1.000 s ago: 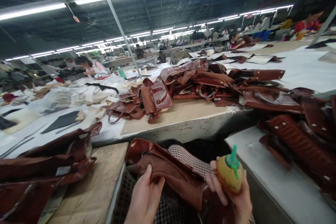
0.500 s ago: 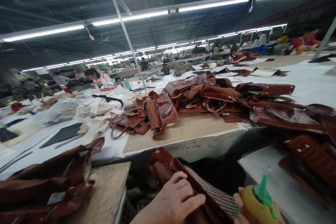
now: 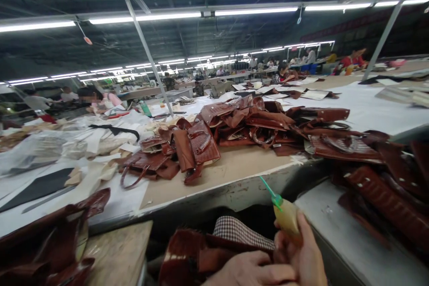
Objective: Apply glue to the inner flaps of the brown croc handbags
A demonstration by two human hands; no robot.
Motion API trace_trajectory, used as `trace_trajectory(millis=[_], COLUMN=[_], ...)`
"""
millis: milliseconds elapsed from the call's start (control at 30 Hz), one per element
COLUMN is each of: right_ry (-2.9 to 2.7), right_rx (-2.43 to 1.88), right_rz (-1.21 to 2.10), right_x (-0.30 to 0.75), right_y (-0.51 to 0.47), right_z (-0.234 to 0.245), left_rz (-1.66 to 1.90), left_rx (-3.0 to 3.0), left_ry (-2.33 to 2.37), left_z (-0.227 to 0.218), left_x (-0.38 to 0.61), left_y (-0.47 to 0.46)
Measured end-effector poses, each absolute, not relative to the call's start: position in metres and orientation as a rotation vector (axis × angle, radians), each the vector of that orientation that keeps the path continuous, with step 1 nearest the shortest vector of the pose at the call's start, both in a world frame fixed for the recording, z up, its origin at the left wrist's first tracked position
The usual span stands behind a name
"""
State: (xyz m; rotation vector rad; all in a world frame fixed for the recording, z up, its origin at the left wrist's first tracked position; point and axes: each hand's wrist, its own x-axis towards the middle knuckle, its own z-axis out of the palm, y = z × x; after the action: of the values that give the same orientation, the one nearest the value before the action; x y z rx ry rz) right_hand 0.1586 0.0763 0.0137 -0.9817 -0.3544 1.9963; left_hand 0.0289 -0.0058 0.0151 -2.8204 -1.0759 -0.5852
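Note:
At the bottom of the view my right hand (image 3: 303,252) grips a yellowish squeeze bottle (image 3: 288,216) whose green nozzle points up and to the left. Beside it my left hand (image 3: 250,270) lies with curled fingers on a glossy reddish-brown leather bag piece (image 3: 187,252) with a checked lining (image 3: 239,232). Only part of the left hand shows at the frame's edge.
A heap of brown leather bag parts (image 3: 254,127) covers the table (image 3: 231,165) ahead, and more lie at the right (image 3: 385,174) and bottom left (image 3: 43,241). White paper and dark sheets (image 3: 36,185) are at the left. Other people work at distant tables.
The view shifted. The bottle tipped so its nozzle leans left and rose a little. My left hand slid lower on the leather piece, toward the frame's bottom edge.

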Motion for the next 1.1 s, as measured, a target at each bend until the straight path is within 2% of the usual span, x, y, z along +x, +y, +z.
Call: trace_trajectory(millis=[100,233,333,433,700,1100], right_ry=[-0.267,-0.439,-0.577,-0.68,-1.029,-1.476], right_rx=[-0.825,-0.717,-0.803,-0.989,-1.26,-1.412], right_rz=[1.829,1.804,1.791,1.765,1.778,1.464], right_x=[0.153,0.175,0.212,0.254,0.3,0.296], right_y=[0.072,0.078,0.087,0.091,0.072,0.089], right_z=[0.027,0.039,0.036,0.027,0.025,0.029], left_rz=[-0.898,-1.506,-1.565,-1.65,-1.634,-1.605], left_rx=[-2.836,-2.595,-2.299,-2.145,-2.399,-2.564], left_ry=[-1.241,-1.964,-2.431,-2.668,-2.667,-2.588], left_z=[0.021,0.036,0.044,0.041,0.018,0.003], left_x=[0.023,-0.003,-0.035,-0.063,-0.063,-0.046], left_y=[-0.01,-0.02,-0.019,-0.009,0.02,0.026])
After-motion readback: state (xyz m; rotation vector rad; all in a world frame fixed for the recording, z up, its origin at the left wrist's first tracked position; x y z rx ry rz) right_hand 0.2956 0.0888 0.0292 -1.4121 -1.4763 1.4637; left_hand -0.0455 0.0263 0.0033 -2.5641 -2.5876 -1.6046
